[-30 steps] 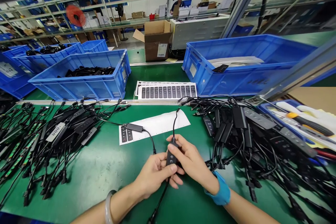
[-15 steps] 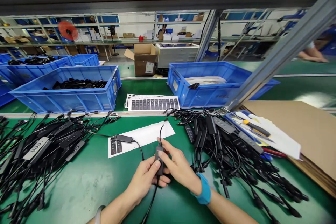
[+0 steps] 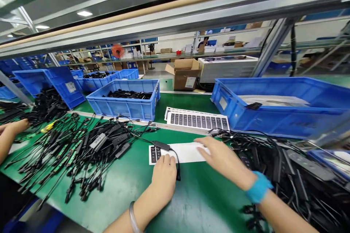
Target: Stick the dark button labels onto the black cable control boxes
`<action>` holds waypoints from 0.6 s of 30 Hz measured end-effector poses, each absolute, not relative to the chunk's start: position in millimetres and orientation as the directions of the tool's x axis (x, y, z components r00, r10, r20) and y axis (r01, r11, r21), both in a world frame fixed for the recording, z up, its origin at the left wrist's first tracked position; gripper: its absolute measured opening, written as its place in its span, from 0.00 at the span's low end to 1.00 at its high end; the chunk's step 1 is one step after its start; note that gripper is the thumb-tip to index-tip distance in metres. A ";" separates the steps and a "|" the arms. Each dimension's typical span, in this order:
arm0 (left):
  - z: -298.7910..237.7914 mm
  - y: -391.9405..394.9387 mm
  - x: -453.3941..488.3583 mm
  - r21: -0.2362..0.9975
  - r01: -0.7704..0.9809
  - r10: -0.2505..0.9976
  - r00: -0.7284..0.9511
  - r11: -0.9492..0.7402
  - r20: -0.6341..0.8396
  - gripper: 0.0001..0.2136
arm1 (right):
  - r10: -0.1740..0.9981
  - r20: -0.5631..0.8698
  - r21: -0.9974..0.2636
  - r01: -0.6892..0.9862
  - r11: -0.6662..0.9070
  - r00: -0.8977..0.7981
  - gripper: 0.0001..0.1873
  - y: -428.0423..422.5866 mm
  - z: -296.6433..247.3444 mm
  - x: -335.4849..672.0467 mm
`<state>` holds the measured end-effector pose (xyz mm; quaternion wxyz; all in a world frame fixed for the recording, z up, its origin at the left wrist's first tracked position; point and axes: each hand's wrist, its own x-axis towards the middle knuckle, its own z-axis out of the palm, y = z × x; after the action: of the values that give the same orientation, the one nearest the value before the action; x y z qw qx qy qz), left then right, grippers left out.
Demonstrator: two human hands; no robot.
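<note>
A white label sheet (image 3: 188, 152) lies on the green bench, with a few dark button-printed labels (image 3: 153, 154) at its left end. Across that end rests a black inline controller box (image 3: 162, 146), its cable curving down to a dark plug. My left hand (image 3: 164, 178) is at the sheet's lower edge, just below the box, its fingers curled and close together; whatever is under them is hidden. Over the sheet's right end is my right hand (image 3: 220, 154), slightly blurred, thumb and fingers apart with nothing seen between them.
Piles of cabled controllers lie left (image 3: 109, 145) and right (image 3: 295, 174). Behind stand a blue bin of black parts (image 3: 123, 107), another blue bin (image 3: 273, 120) with white sheets, and more label sheets (image 3: 198, 120). Another person's hand (image 3: 16, 127) is at far left.
The controller both hands held has left them. My hands have separated, the left to the sheet's lower edge, the right to its right end. The view has swung left.
</note>
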<state>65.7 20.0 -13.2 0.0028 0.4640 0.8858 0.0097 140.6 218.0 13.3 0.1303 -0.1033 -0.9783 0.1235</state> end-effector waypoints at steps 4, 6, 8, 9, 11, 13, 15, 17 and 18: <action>-25.1 21.5 63.1 0.007 0.886 0.885 -0.464 0.465 -0.016 0.26 | 0.051 0.087 -0.309 0.022 0.951 -0.995 0.17 171.5 -10.8 71.6; -32.2 22.7 63.9 0.002 0.891 0.891 -0.454 0.454 -0.030 0.25 | 0.033 0.078 -0.293 0.008 0.956 -0.996 0.16 166.8 -15.3 51.8; -38.3 24.5 66.1 0.008 0.887 0.887 -0.460 0.461 -0.042 0.23 | 0.058 0.088 -0.267 0.033 0.963 -0.994 0.13 171.9 -14.9 41.0; -40.2 25.6 67.7 0.015 0.883 0.882 -0.469 0.470 -0.043 0.22 | 0.083 0.106 -0.253 0.054 0.966 -0.991 0.14 175.8 -13.6 38.1; -40.4 27.7 70.6 0.038 0.866 0.867 -0.497 0.498 -0.040 0.20 | 0.111 0.142 -0.239 0.075 0.968 -0.984 0.16 181.2 -11.3 35.8; -34.8 28.5 70.5 0.074 0.833 0.836 -0.547 0.549 -0.044 0.18 | 0.075 0.139 -0.260 0.036 0.965 -0.988 0.15 179.6 -12.3 36.4; -24.2 25.9 63.6 0.105 0.775 0.782 -0.621 0.623 -0.052 0.16 | 0.010 0.101 -0.306 -0.021 0.952 -0.995 0.10 171.5 -17.9 38.6; -12.0 18.7 48.4 0.118 0.694 0.702 -0.710 0.710 -0.052 0.15 | -0.018 0.079 -0.351 -0.045 0.935 -0.997 0.09 161.6 -26.2 41.4; -6.5 13.7 38.4 0.121 0.652 0.661 -0.749 0.749 -0.053 0.14 | -0.017 0.080 -0.369 -0.046 0.928 -0.997 0.12 157.4 -30.2 42.7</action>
<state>38.4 13.7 -6.5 0.0461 0.3514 0.9339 0.0473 42.7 157.4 -30.2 0.0374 0.0161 -0.9812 0.1884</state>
